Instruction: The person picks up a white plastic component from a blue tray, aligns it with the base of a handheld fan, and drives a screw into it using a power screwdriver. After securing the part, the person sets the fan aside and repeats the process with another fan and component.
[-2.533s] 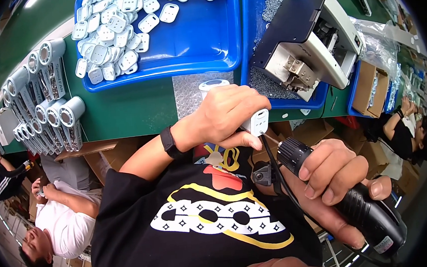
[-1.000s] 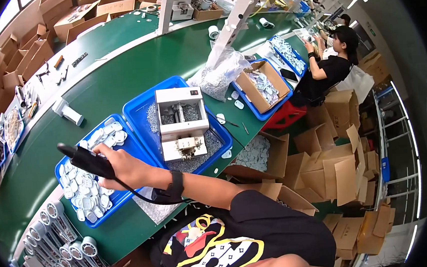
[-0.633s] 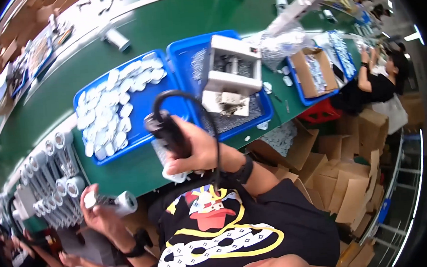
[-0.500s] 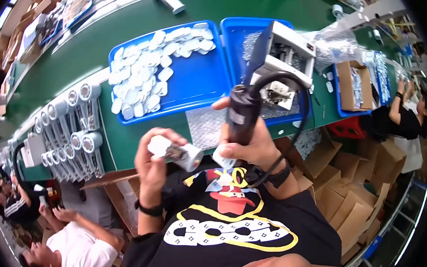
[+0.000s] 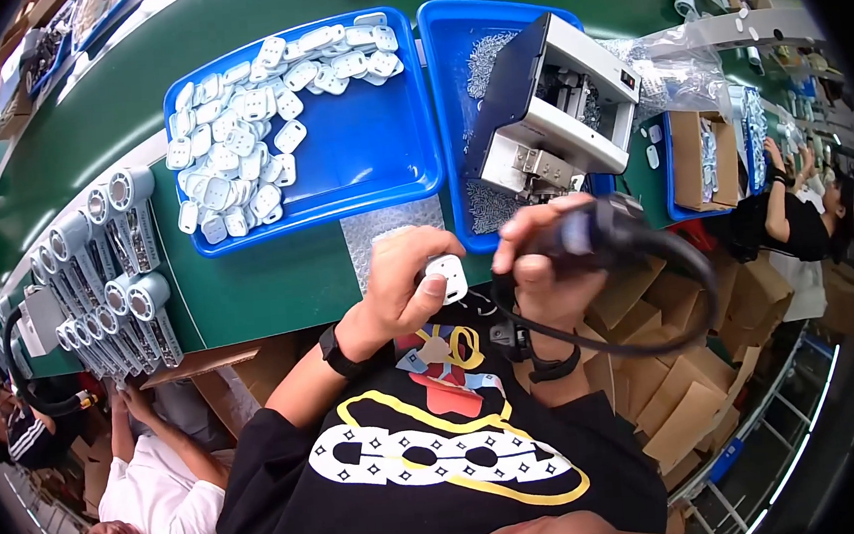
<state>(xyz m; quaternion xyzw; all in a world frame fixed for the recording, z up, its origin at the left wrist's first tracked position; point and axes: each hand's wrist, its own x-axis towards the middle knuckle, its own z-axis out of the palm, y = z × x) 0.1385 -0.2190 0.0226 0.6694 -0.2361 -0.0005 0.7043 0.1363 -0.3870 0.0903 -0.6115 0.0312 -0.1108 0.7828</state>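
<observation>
My left hand (image 5: 403, 281) is closed around a small white plastic part. Its rounded cover plate (image 5: 447, 278), with small dark holes, faces up under my thumb; the fingers hide whatever lies beneath it. Close by on the right, my right hand (image 5: 548, 273) grips a black electric screwdriver (image 5: 580, 238), tilted and blurred, with its black cable (image 5: 688, 332) looping down. I cannot make out the driver's tip. Many similar white covers (image 5: 237, 141) lie heaped in a blue tray (image 5: 318, 222) beyond my hands.
A screw feeder (image 5: 560, 106) stands in a second blue tray (image 5: 439, 75) with loose screws. Rows of grey-white handled housings (image 5: 106, 262) lie at left. Bubble wrap (image 5: 370, 241) sits on the green table (image 5: 250, 306). Cardboard boxes (image 5: 691, 372) crowd below right; a co-worker in white (image 5: 169, 488) is lower left.
The white cover moved from my right hand to my left, where the open housing showed before. The screwdriver has swung from upright to tilted, further right. My view has shifted slightly.
</observation>
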